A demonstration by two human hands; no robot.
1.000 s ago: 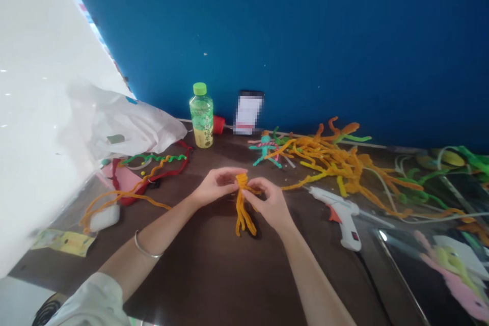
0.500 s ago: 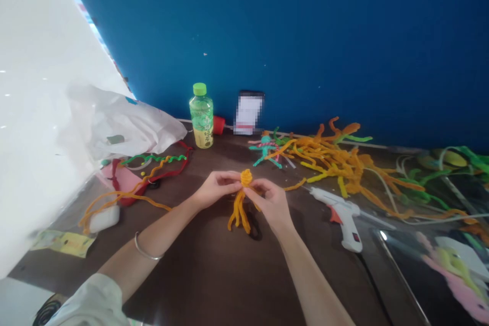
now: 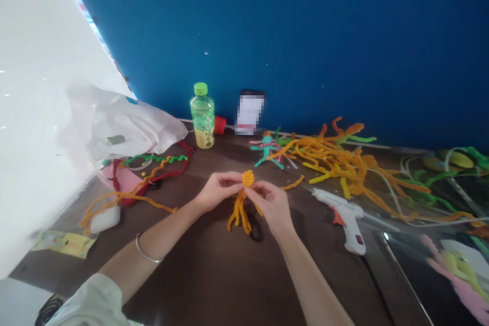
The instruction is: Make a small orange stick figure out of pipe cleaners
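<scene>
1. I've got the orange pipe-cleaner bundle (image 3: 240, 202) up over the worktop (image 3: 214, 275), its coil (image 3: 248, 178) finished on top, strands (image 3: 236, 219) hanging unshaped.
2. Left hand (image 3: 219, 191) and right hand (image 3: 272, 207): both grips narrow, pinching the bundle.
3. Off to the right, a glue gun (image 3: 344, 216) lies beside a loose orange pile (image 3: 336, 163), waiting untouched.

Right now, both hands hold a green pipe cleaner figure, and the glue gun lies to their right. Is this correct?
No: the head view shows an orange pipe cleaner figure, not green. The left hand and right hand hold it; the glue gun lies to their right.
</scene>
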